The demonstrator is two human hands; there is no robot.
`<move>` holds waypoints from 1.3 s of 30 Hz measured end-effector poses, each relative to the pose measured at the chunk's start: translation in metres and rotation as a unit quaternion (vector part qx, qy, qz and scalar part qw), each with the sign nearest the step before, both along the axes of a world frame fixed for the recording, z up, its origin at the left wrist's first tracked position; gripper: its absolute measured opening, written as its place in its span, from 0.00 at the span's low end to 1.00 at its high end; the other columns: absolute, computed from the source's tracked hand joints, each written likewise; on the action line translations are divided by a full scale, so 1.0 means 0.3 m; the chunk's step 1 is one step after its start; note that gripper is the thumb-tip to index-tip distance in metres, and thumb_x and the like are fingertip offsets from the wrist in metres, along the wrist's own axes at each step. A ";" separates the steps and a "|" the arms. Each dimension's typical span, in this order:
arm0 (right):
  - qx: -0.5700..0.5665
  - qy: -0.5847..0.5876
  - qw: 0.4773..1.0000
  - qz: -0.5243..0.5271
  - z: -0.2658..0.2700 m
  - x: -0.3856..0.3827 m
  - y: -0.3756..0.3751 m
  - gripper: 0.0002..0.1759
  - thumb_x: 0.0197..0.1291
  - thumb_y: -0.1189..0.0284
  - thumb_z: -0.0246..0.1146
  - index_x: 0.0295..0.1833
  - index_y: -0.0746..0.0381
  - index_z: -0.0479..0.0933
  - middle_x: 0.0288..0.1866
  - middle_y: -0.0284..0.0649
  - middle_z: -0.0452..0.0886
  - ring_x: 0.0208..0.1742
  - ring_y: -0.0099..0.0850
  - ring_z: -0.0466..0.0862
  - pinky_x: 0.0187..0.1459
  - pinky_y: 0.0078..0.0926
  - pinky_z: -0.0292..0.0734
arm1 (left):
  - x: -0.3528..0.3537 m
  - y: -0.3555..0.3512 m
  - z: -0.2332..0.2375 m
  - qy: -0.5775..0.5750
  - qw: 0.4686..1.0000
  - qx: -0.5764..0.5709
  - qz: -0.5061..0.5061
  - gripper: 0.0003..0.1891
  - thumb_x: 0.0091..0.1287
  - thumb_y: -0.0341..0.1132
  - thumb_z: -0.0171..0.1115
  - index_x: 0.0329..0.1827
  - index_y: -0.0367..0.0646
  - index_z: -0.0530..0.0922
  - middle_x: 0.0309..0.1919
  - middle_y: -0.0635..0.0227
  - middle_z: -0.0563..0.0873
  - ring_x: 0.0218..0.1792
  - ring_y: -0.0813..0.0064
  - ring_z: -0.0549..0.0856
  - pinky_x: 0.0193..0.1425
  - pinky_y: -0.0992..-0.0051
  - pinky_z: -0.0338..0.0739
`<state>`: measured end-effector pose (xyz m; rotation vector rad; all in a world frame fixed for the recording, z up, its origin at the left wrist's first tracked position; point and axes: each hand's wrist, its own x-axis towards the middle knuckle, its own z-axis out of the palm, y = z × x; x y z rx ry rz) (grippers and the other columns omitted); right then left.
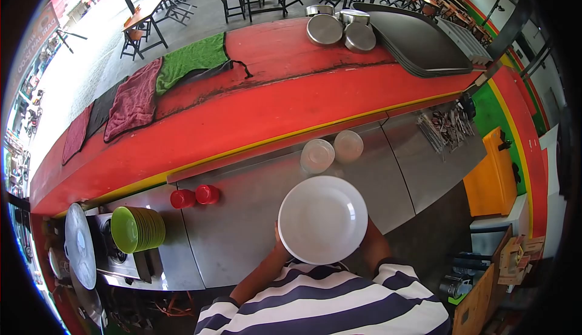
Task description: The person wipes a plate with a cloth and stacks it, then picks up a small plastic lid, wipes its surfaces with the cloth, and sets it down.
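Observation:
A round white plate (322,220) with a raised rim is held up in front of my chest, its upper face toward the camera. At its left edge, my left hand (279,239) grips it, most of the fingers hidden behind. My right hand (369,233) is at the right edge, largely covered by the plate. Just beyond the plate, two clear round containers (317,156) stand on the steel counter (242,214). Two red cups (207,194) sit to the left.
A stack of green bowls (138,230) lies sideways beside a stove (115,262) at left. Cutlery (450,126) is heaped at right. Cloths (193,62), metal tins (324,29) and black trays (418,41) rest on the red ledge (267,104). A yellow bin (491,180) stands right.

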<state>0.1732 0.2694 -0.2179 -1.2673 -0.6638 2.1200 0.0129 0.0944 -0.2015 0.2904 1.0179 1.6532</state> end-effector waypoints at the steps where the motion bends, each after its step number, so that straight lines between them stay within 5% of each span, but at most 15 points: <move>1: -0.001 -0.002 1.000 0.010 -0.004 -0.009 -0.004 0.23 0.75 0.55 0.52 0.53 0.63 0.81 0.47 0.42 0.87 0.48 0.33 0.86 0.54 0.37 0.80 | 0.006 -0.015 0.001 0.001 1.000 -0.003 0.004 0.33 0.74 0.50 0.58 0.76 0.41 0.65 0.68 0.58 0.77 0.65 0.64 0.79 0.66 0.63 0.80; 9: 0.038 -0.030 0.979 0.196 0.000 -0.178 -0.023 0.23 0.74 0.55 0.53 0.51 0.64 0.81 0.46 0.41 0.87 0.47 0.32 0.86 0.54 0.36 0.79 | 0.062 -0.118 0.011 -0.010 0.999 -0.021 0.036 0.33 0.74 0.50 0.59 0.76 0.41 0.65 0.68 0.58 0.77 0.65 0.64 0.79 0.66 0.63 0.80; 15: 0.157 -0.077 0.892 0.417 0.146 -0.454 -0.028 0.22 0.74 0.55 0.54 0.50 0.64 0.82 0.46 0.41 0.87 0.47 0.32 0.85 0.54 0.35 0.79 | 0.064 -0.186 0.016 -0.016 0.998 -0.031 0.054 0.33 0.74 0.50 0.59 0.76 0.41 0.65 0.68 0.58 0.77 0.65 0.64 0.79 0.66 0.63 0.80; 21: 0.240 -0.096 0.827 0.499 0.269 -0.607 -0.030 0.22 0.73 0.55 0.55 0.49 0.64 0.82 0.46 0.40 0.87 0.47 0.31 0.85 0.54 0.34 0.79 | 0.046 -0.218 0.011 -0.025 0.997 -0.036 0.066 0.34 0.73 0.49 0.60 0.76 0.41 0.65 0.68 0.58 0.77 0.65 0.64 0.79 0.66 0.63 0.79; 26: 0.244 -0.111 0.828 0.493 0.308 -0.625 -0.009 0.22 0.73 0.55 0.56 0.49 0.64 0.83 0.45 0.40 0.87 0.46 0.31 0.85 0.53 0.33 0.78 | -0.005 -0.246 -0.008 -0.029 0.996 -0.035 0.072 0.34 0.73 0.49 0.61 0.77 0.41 0.64 0.68 0.58 0.77 0.65 0.64 0.79 0.66 0.62 0.79; 30: 0.112 -0.108 0.881 0.448 0.153 -0.630 0.035 0.22 0.72 0.55 0.57 0.47 0.64 0.83 0.46 0.40 0.88 0.46 0.30 0.85 0.53 0.32 0.77 | -0.105 -0.268 -0.031 -0.031 0.996 -0.024 0.078 0.34 0.73 0.49 0.61 0.77 0.41 0.64 0.68 0.58 0.77 0.65 0.64 0.79 0.66 0.62 0.79; 32: -0.002 -0.025 0.913 0.407 -0.061 -0.588 0.073 0.23 0.72 0.55 0.56 0.49 0.64 0.83 0.47 0.40 0.88 0.46 0.30 0.85 0.54 0.32 0.77 | -0.166 -0.279 -0.045 -0.029 0.996 -0.017 0.080 0.34 0.73 0.49 0.61 0.77 0.41 0.64 0.68 0.58 0.77 0.65 0.64 0.79 0.66 0.62 0.79; 39: -0.002 -0.060 0.982 0.180 -0.096 -0.427 -0.038 0.28 0.75 0.51 0.50 0.56 0.63 0.83 0.52 0.41 0.87 0.49 0.31 0.85 0.56 0.30 0.77 | -0.448 -0.266 -0.115 -0.024 0.998 0.021 0.063 0.35 0.72 0.48 0.62 0.77 0.41 0.64 0.68 0.58 0.77 0.65 0.64 0.79 0.66 0.62 0.79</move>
